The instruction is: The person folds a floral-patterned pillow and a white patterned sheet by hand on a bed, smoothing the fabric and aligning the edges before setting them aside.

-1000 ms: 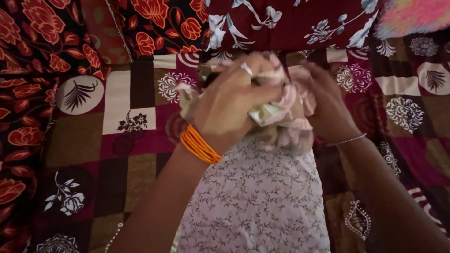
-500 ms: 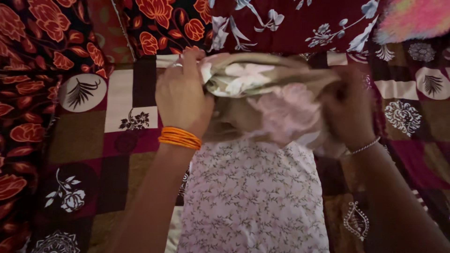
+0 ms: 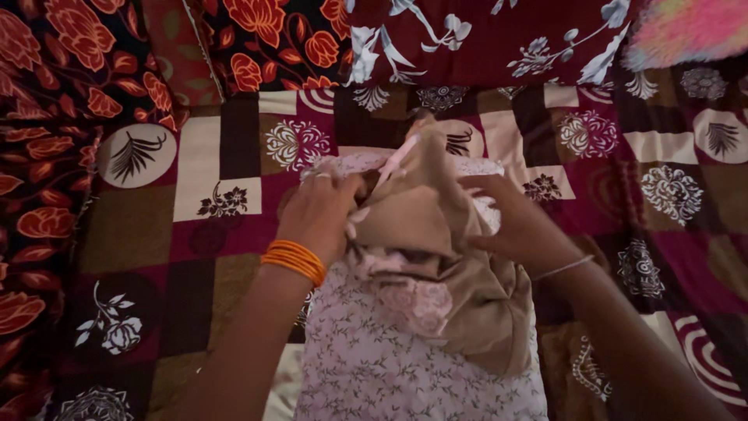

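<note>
whereas half a second ago we held the tan floral cloth stretched wide and high between both hands near the pillows, it has now come down into a bunched heap on the pink flowered garment, and our hands have drawn closer together. our left hand, with orange bangles at the wrist, has its grip clenched on the cloth's left edge, fingers curled into the folds. our right hand, a thin bracelet at its wrist, presses against the cloth's right side with fingers partly spread; we cannot tell whether that grip is pinching the fabric or only resting on it. the cloth's long axis runs away from us, its narrow peak pointing toward the pillows and its broad end hanging toward us. everything lies on the patchwork bedspread.
</note>
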